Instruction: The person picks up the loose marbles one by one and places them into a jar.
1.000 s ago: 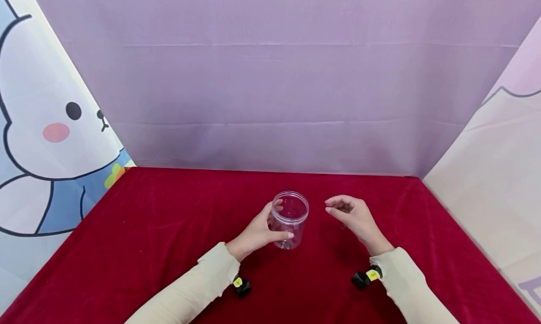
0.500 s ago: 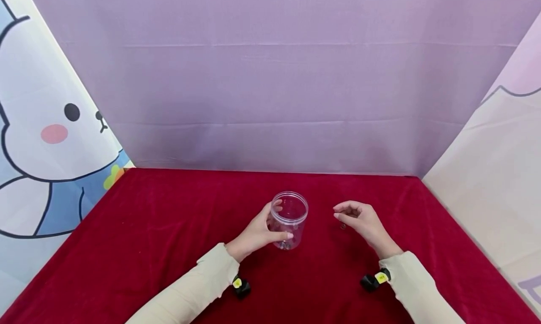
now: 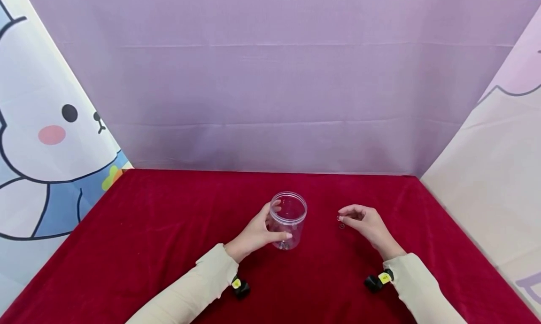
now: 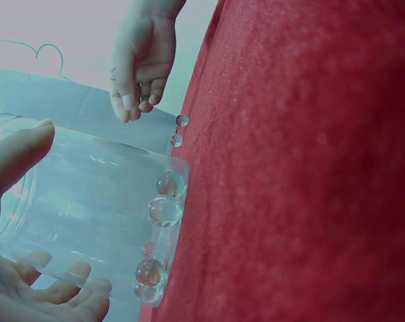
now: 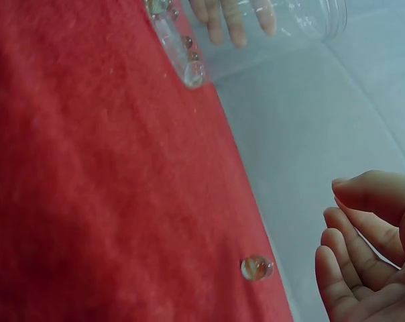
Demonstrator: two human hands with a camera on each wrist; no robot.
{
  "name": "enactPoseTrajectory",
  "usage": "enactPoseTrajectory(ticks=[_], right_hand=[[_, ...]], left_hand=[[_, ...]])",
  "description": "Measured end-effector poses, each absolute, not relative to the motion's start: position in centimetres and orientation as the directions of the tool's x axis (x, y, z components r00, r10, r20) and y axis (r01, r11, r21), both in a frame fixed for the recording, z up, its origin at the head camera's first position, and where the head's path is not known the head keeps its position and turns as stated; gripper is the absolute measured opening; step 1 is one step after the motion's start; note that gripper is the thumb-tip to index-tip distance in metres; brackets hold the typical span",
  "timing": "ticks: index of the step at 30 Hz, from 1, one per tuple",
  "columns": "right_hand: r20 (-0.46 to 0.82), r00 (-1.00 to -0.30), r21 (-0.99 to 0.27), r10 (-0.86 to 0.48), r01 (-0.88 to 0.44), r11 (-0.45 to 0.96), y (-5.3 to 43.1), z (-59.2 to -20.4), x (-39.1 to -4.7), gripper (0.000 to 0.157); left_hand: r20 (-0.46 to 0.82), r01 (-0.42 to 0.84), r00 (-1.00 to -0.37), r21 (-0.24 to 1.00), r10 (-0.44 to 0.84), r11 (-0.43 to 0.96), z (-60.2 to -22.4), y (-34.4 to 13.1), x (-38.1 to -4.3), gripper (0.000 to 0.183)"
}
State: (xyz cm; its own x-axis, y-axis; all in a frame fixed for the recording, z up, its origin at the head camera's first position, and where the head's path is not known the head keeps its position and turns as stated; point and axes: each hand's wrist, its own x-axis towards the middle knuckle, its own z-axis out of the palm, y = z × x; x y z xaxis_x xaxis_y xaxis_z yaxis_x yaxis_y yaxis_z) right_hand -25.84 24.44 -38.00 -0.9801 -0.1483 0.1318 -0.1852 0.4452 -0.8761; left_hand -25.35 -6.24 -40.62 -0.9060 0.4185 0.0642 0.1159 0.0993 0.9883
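Observation:
My left hand [image 3: 252,235] grips a clear plastic jar [image 3: 291,227] around its side, thumb in front and fingers behind. The jar stands upright on the red cloth with its mouth uncovered. Several glass marbles [image 4: 165,210] lie at its bottom in the left wrist view. To the jar's right, my right hand [image 3: 368,227] hovers low, fingers loosely bent and nothing seen between them. Two small marbles [image 4: 182,120] rest on the cloth under its fingertips in the left wrist view. In the right wrist view one marble [image 5: 256,267] shows apart from the fingers [image 5: 353,251].
Red velvet cloth [image 3: 169,211] covers the table. A purple fabric backdrop [image 3: 270,89] rises behind it. Printed panels stand at both sides, the left panel [image 3: 42,173] with a cartoon animal. Each wrist wears a black camera [image 3: 242,289].
My right hand has moved right, away from the jar, and lower, to just over the loose marbles. Both marbles now show in the head view. The left hand keeps its grip on the jar.

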Motion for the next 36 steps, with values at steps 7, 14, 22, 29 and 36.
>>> enactPoseTrajectory(ticks=[7,14,22,29,36], right_hand=[[0.104,-0.98,-0.893,-0.169,-0.167,0.418,25.1,-38.7,-26.1,0.024],[0.061,-0.981,-0.898,-0.187,-0.135,0.419,25.5,-39.4,-26.2,0.026],[0.035,-0.985,-0.875,-0.169,-0.112,0.471,25.8,-40.0,-26.6,0.028],[0.008,-0.985,-0.866,-0.17,-0.092,0.492,25.8,-40.2,-26.8,0.028],[0.011,-0.986,-0.835,-0.167,-0.101,0.541,25.6,-40.1,-26.9,0.027]], left_hand=[[0.065,0.119,-0.905,0.988,0.42,0.103,-40.8,-6.2,-25.4,0.084],[0.06,0.115,-0.905,0.988,0.421,0.107,-40.7,-6.3,-25.3,0.085],[0.065,0.12,-0.906,0.987,0.419,0.106,-40.5,-6.3,-25.4,0.086],[0.064,0.119,-0.906,0.987,0.418,0.107,-40.6,-6.3,-25.4,0.086],[0.061,0.118,-0.908,0.986,0.415,0.114,-40.8,-6.3,-25.4,0.087]])
